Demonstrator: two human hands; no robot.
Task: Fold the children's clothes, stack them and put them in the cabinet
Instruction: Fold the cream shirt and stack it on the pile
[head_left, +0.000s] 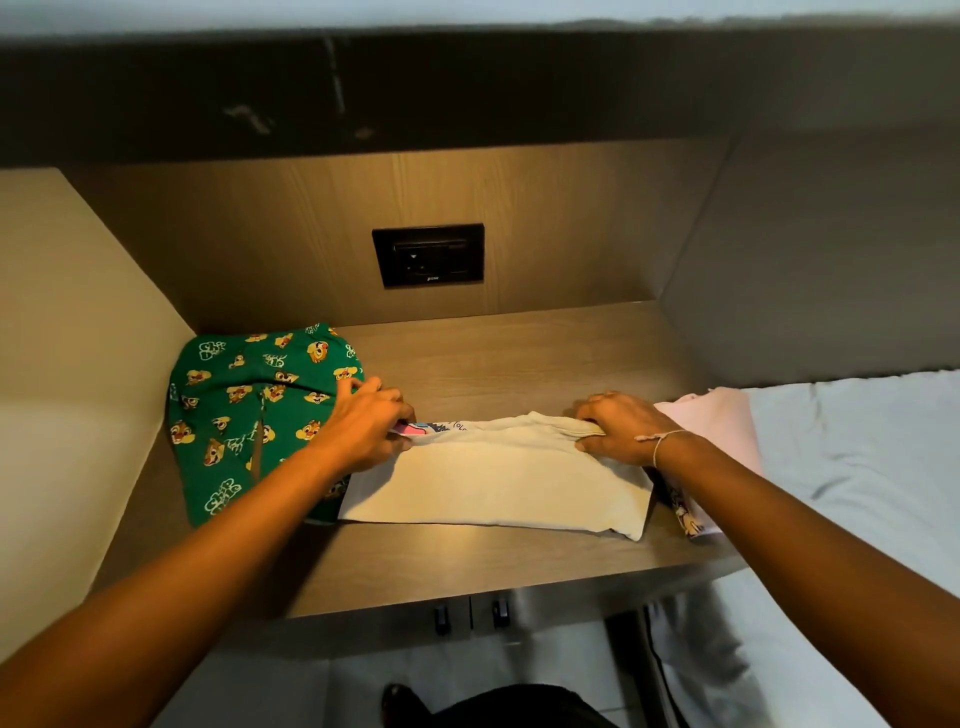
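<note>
Left hand (370, 423) pinching the left end of a cream shirt (493, 480), fingers closed on the cloth. Right hand (621, 426) gripping the right end of the same shirt, fingers curled tight over a bunched fold. Both hands well apart, one at each end, both arms reaching forward over a wooden shelf (467, 566).

Left of the left hand: green pants (244, 410) with little orange cartoon animals and white words all over, lying folded on the shelf, touching the left hand's fingertips and tucked a bit under that arm.

Between the hands: the cream shirt, folded into a long flat strip, lying across the shelf. A bit of pink and blue print (415, 429) peeking out at the top edge, right by the left hand.

Up past the hands, on the wooden back wall: a black wall socket (428, 255).

Around the right wrist: a thin white string bracelet (660, 441).

Right of the right hand: a pale pink garment (717, 415), partly under the right arm, with a small cartoon print showing at its lower end. Further right: a white bedsheet (857, 441), touching the pink garment.

Below the hands, under the shelf's front edge: two small dark handles (470, 616) side by side.
</note>
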